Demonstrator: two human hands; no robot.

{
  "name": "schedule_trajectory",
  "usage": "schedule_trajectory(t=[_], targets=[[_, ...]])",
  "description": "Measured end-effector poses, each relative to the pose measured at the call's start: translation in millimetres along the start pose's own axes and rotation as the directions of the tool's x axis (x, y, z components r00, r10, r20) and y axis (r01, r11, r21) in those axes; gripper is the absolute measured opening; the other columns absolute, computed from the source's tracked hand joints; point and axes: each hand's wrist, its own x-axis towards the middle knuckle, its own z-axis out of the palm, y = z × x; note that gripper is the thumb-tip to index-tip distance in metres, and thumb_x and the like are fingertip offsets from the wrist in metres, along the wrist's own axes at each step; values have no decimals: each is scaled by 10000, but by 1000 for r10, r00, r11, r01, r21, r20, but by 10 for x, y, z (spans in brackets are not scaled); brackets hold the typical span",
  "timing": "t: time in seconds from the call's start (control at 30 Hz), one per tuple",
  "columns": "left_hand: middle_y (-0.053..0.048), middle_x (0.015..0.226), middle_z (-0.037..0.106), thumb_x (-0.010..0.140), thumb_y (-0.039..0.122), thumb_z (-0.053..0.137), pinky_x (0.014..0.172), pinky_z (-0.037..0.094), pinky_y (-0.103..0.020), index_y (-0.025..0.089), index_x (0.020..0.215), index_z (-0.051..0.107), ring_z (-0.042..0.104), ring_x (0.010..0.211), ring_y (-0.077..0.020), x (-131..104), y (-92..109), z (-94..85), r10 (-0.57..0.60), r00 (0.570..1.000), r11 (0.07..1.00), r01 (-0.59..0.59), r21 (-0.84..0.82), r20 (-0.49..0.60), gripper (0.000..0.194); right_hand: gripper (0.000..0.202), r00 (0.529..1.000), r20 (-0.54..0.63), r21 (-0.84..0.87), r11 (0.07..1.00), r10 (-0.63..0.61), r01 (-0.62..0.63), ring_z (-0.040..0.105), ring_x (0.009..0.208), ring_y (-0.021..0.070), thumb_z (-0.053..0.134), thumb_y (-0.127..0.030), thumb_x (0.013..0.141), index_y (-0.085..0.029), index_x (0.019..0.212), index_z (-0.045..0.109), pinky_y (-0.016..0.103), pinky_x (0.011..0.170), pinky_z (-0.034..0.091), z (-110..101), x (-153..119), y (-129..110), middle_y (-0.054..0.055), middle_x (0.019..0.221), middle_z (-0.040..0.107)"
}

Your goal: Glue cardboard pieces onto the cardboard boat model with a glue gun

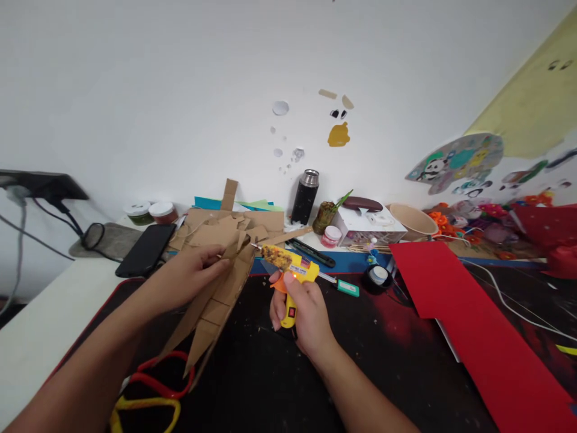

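1. The left hand (pixel 196 270) is closed narrowly on the folded cardboard piece (pixel 223 294), thumb against it near its far end; some of the fingers are hidden.
2. The right hand (pixel 306 310) wraps the handle of the yellow glue gun (pixel 293 264), its fingers at the orange trigger (pixel 279 284); whether the trigger is pressed, I cannot tell.
3. The cardboard piece lies between the hands, reaching from the left fingertips back toward the wearer, its near end beside the scissors (pixel 180 394) below the left hand.
4. The step in hand looks like gluing at the far end: the nozzle (pixel 255 245) points left, just beside the cardboard edge. Contact and fresh glue are too small to make out.
5. The next move seems to call for a steady left hold, the nozzle lined up with the edge and an even squeeze from the right hand, with the left fingertips clear of the hot tip.
6. Cardboard scraps (pixel 268 221) lie beyond the left hand; a red sheet (pixel 455 307) lies well to the right of the right hand.
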Motion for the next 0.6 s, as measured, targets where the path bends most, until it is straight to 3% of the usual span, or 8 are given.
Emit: schedule_trajectory(t=[0.13, 0.3, 0.43, 0.6], targets=[[-66, 984, 807, 935, 680, 541, 881, 549, -409, 250, 945, 757, 714, 997, -321, -32, 34, -43, 20, 994, 1000, -18, -24, 106, 482, 607, 998, -29, -125, 991, -52, 48, 501, 379, 107, 742, -754, 896, -152, 947, 682, 222, 451, 395, -1, -4, -65, -83, 469, 520], [-59, 1167, 834, 961, 639, 550, 964, 549, -438, 286, 1055, 807, 724, 1087, -327, -113, 150, -128, 16, 999, 999, -14, -34, 44, 447, 617, 990, -78, -246, 965, -116, 94, 489, 380, 112, 704, -785, 903, -170, 902, 669, 231, 451, 380, -15, -5, -120, -78, 446, 504], [-57, 1101, 845, 981, 617, 530, 867, 545, -418, 294, 1066, 812, 750, 989, -318, -161, 217, -156, 35, 999, 999, -35, 40, -15, 437, 634, 995, -57, -335, 940, -82, 59, 481, 375, 126, 660, -811, 910, -177, 889, 686, 247, 439, 375, -17, -66, -57, -60, 439, 512], [-80, 1139, 850, 986, 596, 489, 813, 522, -417, 297, 1134, 810, 765, 979, -331, -193, 259, -151, 42, 996, 987, -30, 156, -77, 463, 650, 1000, -12, -528, 849, -28, 18, 519, 427, 136, 584, -792, 973, -210, 687, 622, 258, 463, 380, -80, -142, 103, -5, 473, 556]])
